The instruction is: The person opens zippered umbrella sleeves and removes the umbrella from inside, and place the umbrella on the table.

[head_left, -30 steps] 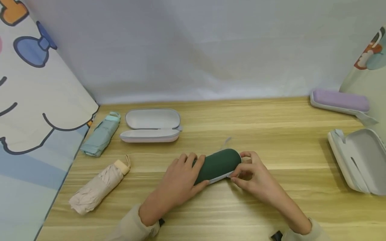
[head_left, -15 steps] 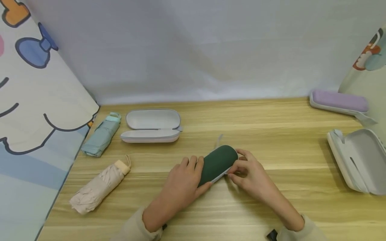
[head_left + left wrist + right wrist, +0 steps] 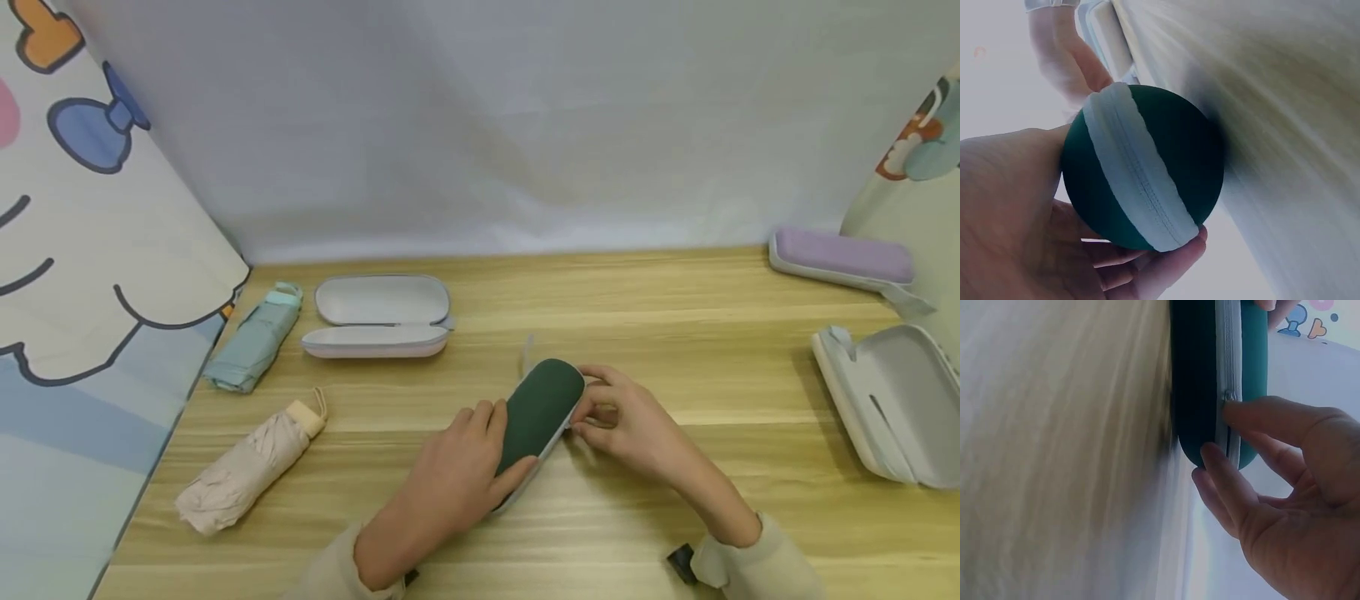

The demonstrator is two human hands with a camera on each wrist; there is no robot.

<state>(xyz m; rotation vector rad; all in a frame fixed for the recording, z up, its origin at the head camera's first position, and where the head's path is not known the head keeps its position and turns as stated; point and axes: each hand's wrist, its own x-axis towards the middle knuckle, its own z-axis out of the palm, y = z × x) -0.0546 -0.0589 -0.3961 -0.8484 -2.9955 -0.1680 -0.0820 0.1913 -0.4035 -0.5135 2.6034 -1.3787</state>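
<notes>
A dark green zip case (image 3: 542,410) with rounded ends lies slanted on the table, its pale zipper band facing right. My left hand (image 3: 457,467) grips the near end, thumb along the zipper side and fingers over the top. Its rounded end, crossed by the zipper band (image 3: 1138,172), shows in the left wrist view. At the far right end my right hand (image 3: 637,425) pinches at the zipper slider (image 3: 1229,395), the pull hidden by its fingertips. A short dark gap shows in the zipper beside those fingertips in the right wrist view.
An open pale case (image 3: 378,340) stands behind to the left, near a teal folded umbrella (image 3: 255,342) and a beige folded umbrella (image 3: 247,467). On the right are another open white case (image 3: 892,408) and a closed purple case (image 3: 843,254). A white curtain (image 3: 525,125) hangs behind.
The green case has turned, its near end swinging toward the person and its far end shifting left. My right hand has moved slightly left with it, still at the zipper.
</notes>
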